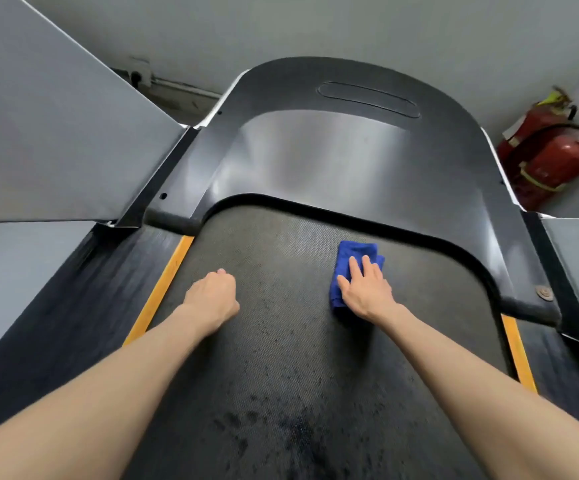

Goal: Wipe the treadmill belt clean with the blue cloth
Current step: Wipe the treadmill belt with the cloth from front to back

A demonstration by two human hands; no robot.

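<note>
The dark textured treadmill belt (281, 306) runs from the bottom of the view up to the black motor cover. A folded blue cloth (354, 258) lies on the belt's far right part. My right hand (367, 289) presses flat on the cloth with straight fingers. My left hand (213, 296) rests on the belt left of centre, with its fingers curled under and nothing in it. Dark damp smudges (264, 431) mark the near part of the belt.
The black motor cover (333, 157) curves round the belt's far end. Yellow strips (163, 285) and black side rails border the belt. Grey panels (39, 133) rise on the left. Two red fire extinguishers (554, 157) stand by the wall on the right.
</note>
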